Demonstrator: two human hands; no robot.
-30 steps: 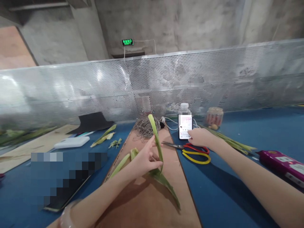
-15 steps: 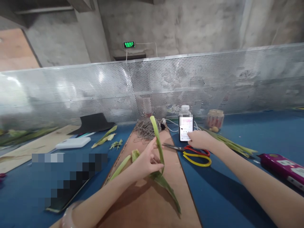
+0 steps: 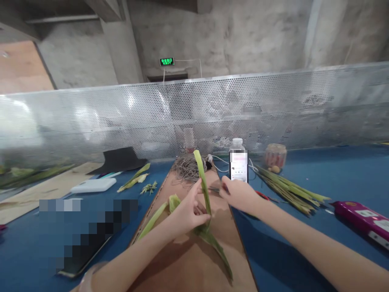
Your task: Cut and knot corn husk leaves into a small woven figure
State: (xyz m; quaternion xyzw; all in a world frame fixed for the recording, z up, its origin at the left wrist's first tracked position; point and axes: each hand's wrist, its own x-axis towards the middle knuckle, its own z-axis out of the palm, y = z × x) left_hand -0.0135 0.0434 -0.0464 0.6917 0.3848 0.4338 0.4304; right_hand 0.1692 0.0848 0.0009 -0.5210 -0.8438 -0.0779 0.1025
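My left hand (image 3: 193,211) is closed around a long green leaf strip (image 3: 201,170), which stands up from between thumb and fingers. The strip's darker lower end (image 3: 220,253) trails down over the brown board. Beside my left wrist lie other pale green leaf pieces (image 3: 153,219). To the right, my right hand (image 3: 238,192) hovers in front of the phone (image 3: 238,168), with fingers curled in and nothing visible in them. Under it are scissors (image 3: 263,196), largely hidden by the hand and forearm; their blades show just left of my fingertips.
A tangle of grey cord (image 3: 187,167) sits at the far end of the brown board (image 3: 209,267). Right of the phone are a jar (image 3: 276,156), a bundle of green stalks (image 3: 288,186) and a purple device (image 3: 361,219). On the left lie a white case (image 3: 93,185) and black sheet (image 3: 121,158).
My right hand has left the phone screen and moved left and slightly down, now covering much of the scissors. The left hand keeps its hold on the leaf strip.
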